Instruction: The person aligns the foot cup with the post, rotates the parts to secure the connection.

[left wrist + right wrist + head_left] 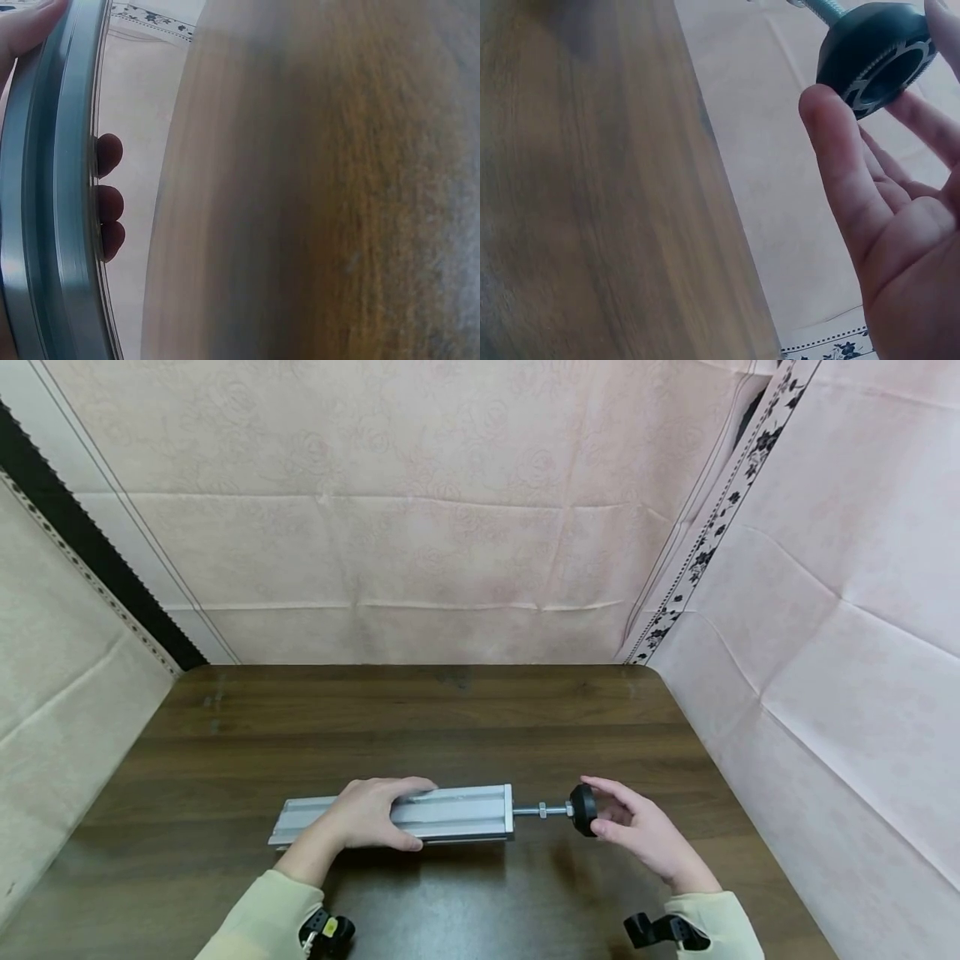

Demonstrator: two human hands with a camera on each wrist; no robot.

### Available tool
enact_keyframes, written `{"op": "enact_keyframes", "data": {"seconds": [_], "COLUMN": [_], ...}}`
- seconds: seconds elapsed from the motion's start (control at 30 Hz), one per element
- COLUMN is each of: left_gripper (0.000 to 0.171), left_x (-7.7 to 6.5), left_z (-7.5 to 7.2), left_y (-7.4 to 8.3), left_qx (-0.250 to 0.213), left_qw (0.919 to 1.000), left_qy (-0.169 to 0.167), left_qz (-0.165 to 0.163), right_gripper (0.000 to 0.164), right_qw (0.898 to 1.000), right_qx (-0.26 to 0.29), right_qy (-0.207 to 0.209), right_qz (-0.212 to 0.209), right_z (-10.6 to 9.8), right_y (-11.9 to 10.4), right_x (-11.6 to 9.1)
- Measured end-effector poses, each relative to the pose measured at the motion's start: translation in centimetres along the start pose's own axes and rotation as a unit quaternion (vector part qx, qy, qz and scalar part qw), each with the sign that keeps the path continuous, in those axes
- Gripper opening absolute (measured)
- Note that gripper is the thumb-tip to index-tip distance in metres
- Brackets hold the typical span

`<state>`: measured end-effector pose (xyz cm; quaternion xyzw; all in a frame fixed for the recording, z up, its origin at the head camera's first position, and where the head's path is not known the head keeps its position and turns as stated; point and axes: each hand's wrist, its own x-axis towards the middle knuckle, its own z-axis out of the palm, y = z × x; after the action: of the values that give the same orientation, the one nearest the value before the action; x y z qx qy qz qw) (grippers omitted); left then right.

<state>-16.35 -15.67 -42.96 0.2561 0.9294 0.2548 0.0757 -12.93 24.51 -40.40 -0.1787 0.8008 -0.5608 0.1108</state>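
My left hand (371, 814) grips a long silver aluminium profile (457, 814) across its middle, thumb on the near side. In the left wrist view, several fingertips (110, 155) curl round the far edge of the grooved profile (64, 195). A threaded bolt (528, 811) with nuts on it sticks out of the profile's right end and carries a round black levelling foot (582, 810). My right hand (641, 831) pinches the rim of this foot between thumb and fingers. The right wrist view shows the ribbed, hollow underside of the foot (889, 75).
A brown wood-grain table (420, 718) lies beneath the hands. Pale patterned cloth (420, 527) hangs behind it, with more cloth on the left (60, 693) and right (847, 635) sides. A black camera mount sits on each wrist.
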Motion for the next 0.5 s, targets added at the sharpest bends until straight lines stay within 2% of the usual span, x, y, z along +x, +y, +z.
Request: {"op": "enact_keyframes", "data": {"seconds": [0.1,0.2,0.37,0.5], "left_gripper": [0.07,0.07,0.07,0.07], "left_x": [0.0,0.0,-0.1,-0.1], "left_z": [0.0,0.0,0.0,-0.1], "left_y": [0.0,0.0,-0.1,-0.2], "left_qx": [0.0,0.002,0.001,0.0], "left_qw": [1.0,1.0,1.0,1.0], "left_qy": [0.0,0.001,0.003,0.005], "left_qz": [0.002,0.003,0.001,-0.003], "right_gripper": [0.051,0.054,0.074,0.076], "right_qw": [1.0,1.0,0.998,0.99], "right_qx": [-0.008,-0.009,-0.009,-0.007], "right_qy": [0.005,0.003,-0.022,-0.047], "right_qz": [0.016,0.013,-0.06,-0.13], "right_z": [-0.1,-0.2,-0.4,-0.4], "right_y": [-0.3,-0.3,0.5,1.1], "right_x": [0.0,-0.1,-0.6,-0.5]}}
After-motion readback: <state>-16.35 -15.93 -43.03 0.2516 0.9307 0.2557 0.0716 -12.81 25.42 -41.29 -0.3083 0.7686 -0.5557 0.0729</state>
